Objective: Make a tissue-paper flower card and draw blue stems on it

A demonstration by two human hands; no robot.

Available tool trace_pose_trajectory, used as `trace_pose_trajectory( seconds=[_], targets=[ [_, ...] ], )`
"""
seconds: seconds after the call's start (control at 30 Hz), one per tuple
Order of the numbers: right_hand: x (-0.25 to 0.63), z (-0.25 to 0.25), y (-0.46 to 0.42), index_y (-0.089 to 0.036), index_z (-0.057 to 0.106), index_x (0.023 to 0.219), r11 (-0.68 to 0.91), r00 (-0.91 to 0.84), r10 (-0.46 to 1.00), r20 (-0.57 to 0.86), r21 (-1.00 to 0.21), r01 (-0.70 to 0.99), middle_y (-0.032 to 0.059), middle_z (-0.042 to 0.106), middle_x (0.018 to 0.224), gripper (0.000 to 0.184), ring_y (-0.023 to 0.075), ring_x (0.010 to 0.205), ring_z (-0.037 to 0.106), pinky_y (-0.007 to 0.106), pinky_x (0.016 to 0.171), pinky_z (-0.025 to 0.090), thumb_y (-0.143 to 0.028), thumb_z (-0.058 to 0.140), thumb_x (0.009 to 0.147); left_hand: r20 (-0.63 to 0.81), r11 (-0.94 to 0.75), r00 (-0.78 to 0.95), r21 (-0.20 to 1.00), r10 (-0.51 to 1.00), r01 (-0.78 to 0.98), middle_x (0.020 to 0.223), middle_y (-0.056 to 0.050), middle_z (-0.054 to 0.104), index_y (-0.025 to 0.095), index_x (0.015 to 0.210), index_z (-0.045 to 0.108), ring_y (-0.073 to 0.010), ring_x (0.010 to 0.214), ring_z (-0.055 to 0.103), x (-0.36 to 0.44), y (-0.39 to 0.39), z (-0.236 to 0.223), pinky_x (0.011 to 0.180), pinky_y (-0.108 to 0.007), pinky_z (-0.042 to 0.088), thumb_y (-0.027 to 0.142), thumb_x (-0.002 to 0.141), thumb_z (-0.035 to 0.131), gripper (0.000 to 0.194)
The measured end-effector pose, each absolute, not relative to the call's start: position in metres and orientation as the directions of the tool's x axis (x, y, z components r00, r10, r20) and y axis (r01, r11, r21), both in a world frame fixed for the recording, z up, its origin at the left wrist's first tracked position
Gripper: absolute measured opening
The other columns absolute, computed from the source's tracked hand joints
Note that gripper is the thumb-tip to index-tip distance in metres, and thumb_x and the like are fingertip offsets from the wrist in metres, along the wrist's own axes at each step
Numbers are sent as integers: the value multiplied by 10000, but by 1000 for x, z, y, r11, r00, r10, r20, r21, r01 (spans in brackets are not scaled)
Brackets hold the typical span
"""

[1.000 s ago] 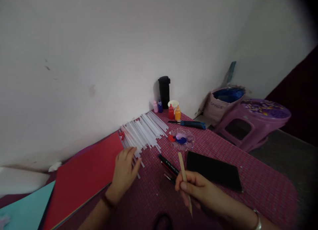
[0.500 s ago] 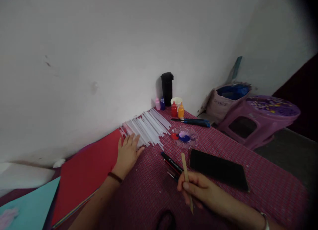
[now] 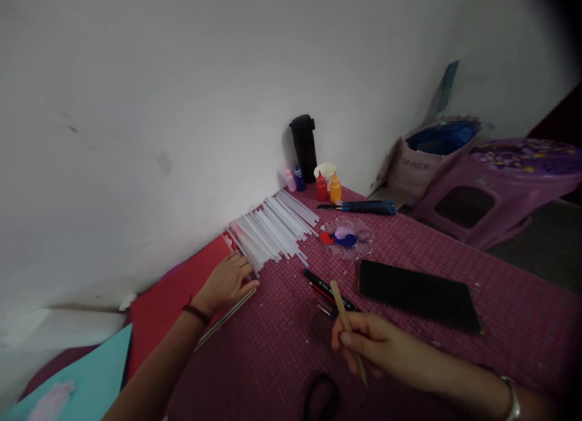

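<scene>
Currently I've got R hand [image 3: 369, 342] pinching the wooden stick [image 3: 339, 296] nr the black pen [image 3: 321, 282], w/ L hand [image 3: 226, 281] palm-down, thumb wide, over red paper [image 3: 170, 306] by white strips [image 3: 273, 227].

Wooden stick [image 3: 339, 298] in right grip [image 3: 371, 342], left grip [image 3: 225, 281] near white strips [image 3: 273, 228]

"SPACE" can be read on the front of the pale pink sack [image 3: 416, 175] at the far right; on the black pen [image 3: 321, 284], small white lettering cannot be deciphered.
</scene>
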State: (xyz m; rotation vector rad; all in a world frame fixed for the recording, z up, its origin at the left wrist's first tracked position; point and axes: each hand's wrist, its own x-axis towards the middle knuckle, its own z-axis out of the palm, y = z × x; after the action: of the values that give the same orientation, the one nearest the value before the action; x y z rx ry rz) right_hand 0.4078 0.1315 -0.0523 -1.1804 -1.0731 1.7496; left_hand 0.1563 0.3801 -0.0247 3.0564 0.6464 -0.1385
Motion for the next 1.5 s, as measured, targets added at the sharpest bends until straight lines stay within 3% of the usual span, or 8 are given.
trace_pose_trajectory(
  seconds=[0.2,0.43,0.57,0.8,1.0,1.23,1.37,1.5],
  targets=[
    [406,-40,131,-165,528,886,-424,-348,867,-358,-896,-133,-24,535,640,210,72,520,450,171,470,349,-368,475,896,-56,-874,873,-23,485,485,1178,-111,607,163,1165,533,-232,1110,507,132,399,-36,1002,-414,369,444,940,365,398],
    [411,-38,133,-171,534,893,-414,-325,879,-350,-898,-151,-25,524,656,154,74,529,453,175,487,362,-304,458,905,-34,-855,854,-38,519,518,757,-35,608,219,712,576,-213,793,518,144,431,-42,880,-395,396,462,912,373,374],
    [412,-37,133,-170,544,897,-421,-325,874,-360,-897,-138,-20,527,664,147,76,533,440,178,489,356,-267,435,909,50,-806,807,-26,589,591,666,-25,565,223,661,551,-214,744,503,128,440,-28,947,-434,364,454,907,359,389],
    [409,-38,132,-175,540,875,-427,-330,867,-373,-898,-107,-17,520,668,128,81,535,427,180,476,338,-269,453,887,201,-643,612,166,765,748,972,-69,669,212,911,624,-236,984,564,117,447,-42,956,-399,409,478,899,364,372],
    [410,-52,126,-191,573,928,-430,-280,881,-381,-892,-139,6,552,697,346,91,551,443,197,489,324,-524,499,868,232,-303,236,321,944,898,1169,-128,631,166,1111,574,-261,1098,561,49,423,-39,986,-428,421,517,844,387,479],
    [409,-75,127,-232,600,931,-494,-335,837,-433,-861,-120,3,524,648,536,76,457,356,207,422,262,-729,551,734,-22,257,-287,510,958,821,837,-142,697,149,872,576,-256,784,683,-96,339,-1,731,-406,557,522,756,404,426],
    [409,-73,132,-227,616,909,-474,-278,852,-444,-879,-49,14,523,639,578,99,487,398,205,418,272,-759,561,689,-251,316,-206,565,946,762,811,-85,713,172,864,616,-197,733,688,-104,301,17,665,-315,554,505,762,438,392],
    [410,-68,135,-218,609,910,-469,-262,853,-452,-883,-1,10,521,632,628,101,485,397,213,428,272,-790,564,654,-333,292,-145,449,932,845,662,-24,668,176,829,668,-173,552,611,-82,269,10,504,-278,467,476,771,535,333]
  ],
)
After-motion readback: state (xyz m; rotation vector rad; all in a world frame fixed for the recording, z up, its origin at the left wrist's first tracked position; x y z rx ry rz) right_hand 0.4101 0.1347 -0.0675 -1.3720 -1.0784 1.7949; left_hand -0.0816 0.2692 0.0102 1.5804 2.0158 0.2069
